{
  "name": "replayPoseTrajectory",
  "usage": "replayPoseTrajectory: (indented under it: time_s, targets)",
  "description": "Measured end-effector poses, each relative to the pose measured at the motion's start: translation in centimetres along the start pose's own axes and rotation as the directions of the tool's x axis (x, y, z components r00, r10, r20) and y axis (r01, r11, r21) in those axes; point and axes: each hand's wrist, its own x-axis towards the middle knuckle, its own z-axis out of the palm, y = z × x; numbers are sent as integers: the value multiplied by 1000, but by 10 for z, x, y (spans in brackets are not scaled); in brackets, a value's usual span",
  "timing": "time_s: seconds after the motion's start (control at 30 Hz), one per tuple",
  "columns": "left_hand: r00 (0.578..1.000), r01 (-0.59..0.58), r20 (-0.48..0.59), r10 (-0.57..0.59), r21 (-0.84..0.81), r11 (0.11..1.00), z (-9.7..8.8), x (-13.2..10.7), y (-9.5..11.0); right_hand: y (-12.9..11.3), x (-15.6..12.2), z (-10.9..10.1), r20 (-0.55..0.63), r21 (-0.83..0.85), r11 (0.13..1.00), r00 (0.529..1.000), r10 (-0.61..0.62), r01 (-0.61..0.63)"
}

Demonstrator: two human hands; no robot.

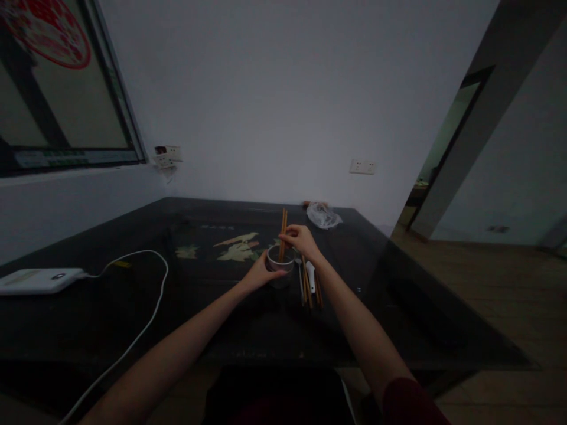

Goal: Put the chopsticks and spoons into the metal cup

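Observation:
A pale round cup (282, 268) stands on the dark table, and my left hand (260, 273) is wrapped round its left side. My right hand (299, 238) pinches a few wooden chopsticks (283, 233) above the rim; they stand nearly upright with their lower ends inside the cup. Just right of the cup, under my right forearm, lie more wooden chopsticks (307, 289), a white spoon (311, 276) and a thin metal spoon (300, 277). My forearm partly hides these utensils.
The dark table (199, 330) has a printed bird picture (239, 247) on its top. A crumpled clear plastic bag (323, 216) lies near the back wall. At the left, a white power bank (42, 281) trails a white cable (162, 289). Wall sockets (362, 166) sit above the table.

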Motion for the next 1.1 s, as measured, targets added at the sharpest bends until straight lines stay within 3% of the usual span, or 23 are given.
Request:
replayPoseTrajectory:
  time_s: [0.23,0.73,1.1]
  targets:
    - [1000,10,17,-9,-73,997,1,2,-6,9,3,3,-34,124,992,999,26,-22]
    - [999,14,30,-11,-113,994,2,2,-7,16,9,10,-70,61,998,997,29,-24]
    - [999,-3,35,9,-150,989,2,2,-6,28,13,11,-76,178,984,996,46,-31]
